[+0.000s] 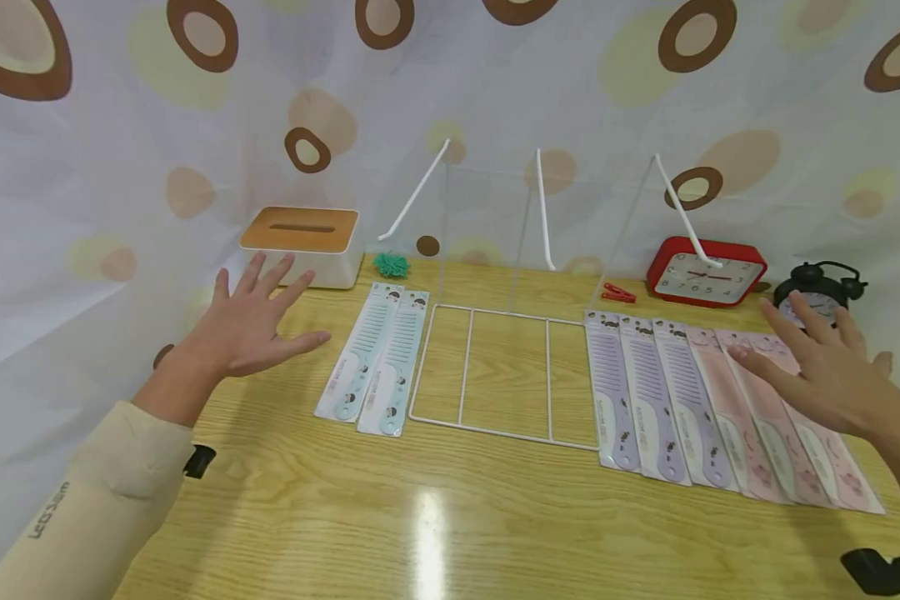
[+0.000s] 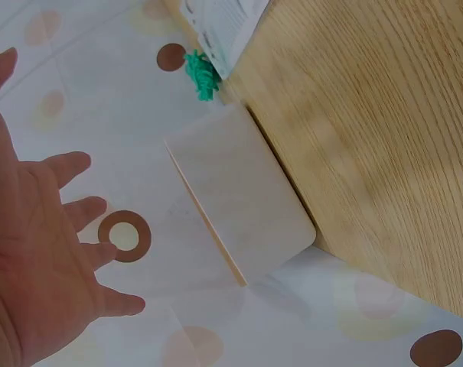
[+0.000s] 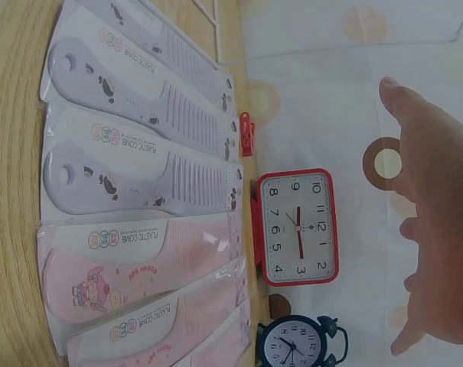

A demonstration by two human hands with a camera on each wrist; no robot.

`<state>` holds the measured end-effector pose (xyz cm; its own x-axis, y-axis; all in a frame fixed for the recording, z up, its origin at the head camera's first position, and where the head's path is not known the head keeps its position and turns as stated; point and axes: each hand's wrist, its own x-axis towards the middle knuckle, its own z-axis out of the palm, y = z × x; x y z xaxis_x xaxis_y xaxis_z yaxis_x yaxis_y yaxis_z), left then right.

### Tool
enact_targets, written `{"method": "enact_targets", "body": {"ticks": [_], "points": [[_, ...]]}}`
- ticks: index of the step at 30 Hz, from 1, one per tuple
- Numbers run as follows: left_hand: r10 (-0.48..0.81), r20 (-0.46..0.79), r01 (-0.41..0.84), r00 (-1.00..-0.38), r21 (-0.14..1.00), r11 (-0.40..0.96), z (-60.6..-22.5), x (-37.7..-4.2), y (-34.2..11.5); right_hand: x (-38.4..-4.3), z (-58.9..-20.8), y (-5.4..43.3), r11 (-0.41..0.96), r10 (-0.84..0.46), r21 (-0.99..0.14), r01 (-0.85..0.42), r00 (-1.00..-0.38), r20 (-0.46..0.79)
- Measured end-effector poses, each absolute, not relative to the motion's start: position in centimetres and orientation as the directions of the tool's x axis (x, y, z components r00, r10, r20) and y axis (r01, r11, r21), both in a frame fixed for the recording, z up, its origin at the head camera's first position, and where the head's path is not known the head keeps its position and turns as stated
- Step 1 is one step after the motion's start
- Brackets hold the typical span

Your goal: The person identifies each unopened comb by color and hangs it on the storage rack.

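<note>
My left hand (image 1: 251, 329) is held in the air with fingers spread, in front of a white tissue box (image 1: 337, 265) with a wooden lid. My right hand (image 1: 832, 375) hovers, also spread, over the packaged pink combs (image 1: 746, 408) at the right. Neither hand holds anything. Between the hands stands a white wire rack (image 1: 544, 212) with three bare slanted prongs. Two packaged light-blue combs (image 1: 399, 367) lie left of its base. Three packaged purple combs (image 1: 648, 400) lie at its right, beside the pink ones. In the right wrist view, packets overlap.
Along the back are a green tufted ball (image 1: 392, 266), a red clip (image 1: 618, 293), a red rectangular clock (image 1: 708, 279) and a dark twin-bell alarm clock (image 3: 292, 342). A patterned curtain (image 1: 495, 83) hangs behind the wooden table (image 1: 330, 500).
</note>
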<state>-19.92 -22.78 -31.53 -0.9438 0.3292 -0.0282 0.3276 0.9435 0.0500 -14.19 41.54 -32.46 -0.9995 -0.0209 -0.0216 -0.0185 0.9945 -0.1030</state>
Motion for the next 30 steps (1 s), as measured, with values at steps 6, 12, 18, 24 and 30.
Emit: {"method": "enact_targets", "body": {"ticks": [6, 12, 18, 24, 30], "points": [[0.325, -0.052, 0.322, -0.944, 0.068, 0.944, -31.6, -19.9, -22.8, -14.3, -32.4, 41.3, 0.994, -0.028, -0.106, -0.025, -0.999, -0.028], [0.326, -0.037, 0.322, -0.945, 0.089, 0.943, -31.5, -19.9, -22.8, -14.3, -32.3, 41.1, 0.997, -0.011, -0.074, -0.008, -0.999, -0.038], [0.334, -0.043, 0.328, -0.942, 0.1, 0.939, -31.6, -19.9, -22.7, -14.2, -32.6, 40.9, 0.995, -0.033, -0.091, -0.029, -0.999, -0.038], [0.332, -0.047, 0.32, -0.942, 0.167, 0.933, -31.5, -20.3, -22.6, -14.4, -33.0, 39.9, 0.98, -0.114, -0.165, -0.107, -0.993, -0.034], [0.372, -0.054, 0.337, -0.927, 0.319, 0.886, -31.9, -21.8, -22.2, -14.6, -33.5, 38.2, 0.926, -0.19, -0.351, -0.141, -0.976, -0.11]]}}
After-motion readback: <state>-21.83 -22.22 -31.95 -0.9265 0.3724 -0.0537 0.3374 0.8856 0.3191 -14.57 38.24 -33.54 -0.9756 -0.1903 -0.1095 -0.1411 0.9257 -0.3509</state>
